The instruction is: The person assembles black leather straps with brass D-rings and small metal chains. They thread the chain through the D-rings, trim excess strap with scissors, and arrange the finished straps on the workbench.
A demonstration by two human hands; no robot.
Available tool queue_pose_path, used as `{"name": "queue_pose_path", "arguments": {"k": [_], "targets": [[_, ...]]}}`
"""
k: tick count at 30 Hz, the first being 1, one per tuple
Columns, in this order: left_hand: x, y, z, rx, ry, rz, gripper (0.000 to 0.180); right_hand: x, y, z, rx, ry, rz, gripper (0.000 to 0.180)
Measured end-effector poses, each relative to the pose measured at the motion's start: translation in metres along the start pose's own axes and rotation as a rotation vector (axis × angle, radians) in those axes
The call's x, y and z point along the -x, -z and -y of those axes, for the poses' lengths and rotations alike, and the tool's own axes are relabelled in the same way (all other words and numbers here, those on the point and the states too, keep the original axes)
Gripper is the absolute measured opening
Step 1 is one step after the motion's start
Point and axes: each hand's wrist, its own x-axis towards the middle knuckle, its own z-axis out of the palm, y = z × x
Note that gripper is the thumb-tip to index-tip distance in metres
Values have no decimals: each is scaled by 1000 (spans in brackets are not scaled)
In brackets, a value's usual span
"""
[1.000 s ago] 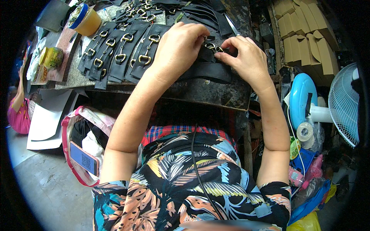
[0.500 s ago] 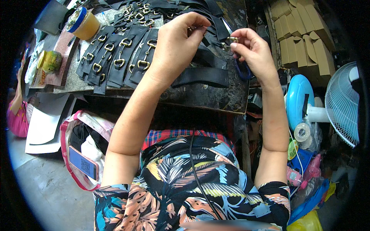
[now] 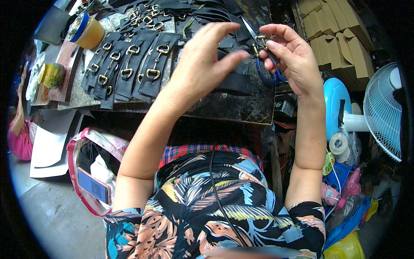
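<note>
My right hand pinches a small brass metal fitting between thumb and fingers, with a bit of dark strap by it. Behind these fingers are scissors, pale blades pointing away and blue handles below; whether the hand touches them I cannot tell. To the left, my left hand hovers over the table, thumb and fingers apart, nothing visible between them. Left of it lies a row of black leather straps bearing brass horsebit fittings. A plain black strap lies partly hidden beyond my left thumb.
Farther back on the dark worktable is a heap of fittings on straps. A blue-lidded tub and a yellow-green jar stand left. Cardboard boxes and a fan are right; a bag with a phone hangs below.
My left hand has opened from a pinch, its thumb now away from the fingers. My right hand has shifted slightly right and turned, showing more of the brass fitting.
</note>
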Motion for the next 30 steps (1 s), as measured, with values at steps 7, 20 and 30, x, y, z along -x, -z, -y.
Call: {"name": "queue_pose_path", "arguments": {"k": [7, 20, 30], "targets": [[10, 13, -13, 572, 453, 249, 39, 7, -13, -8, 52, 58, 61, 36], [30, 30, -8, 269, 390, 101, 32, 23, -4, -22, 247, -61, -28, 21], [63, 52, -35, -5, 268, 249, 30, 54, -23, -14, 258, -237, 29, 17]]}}
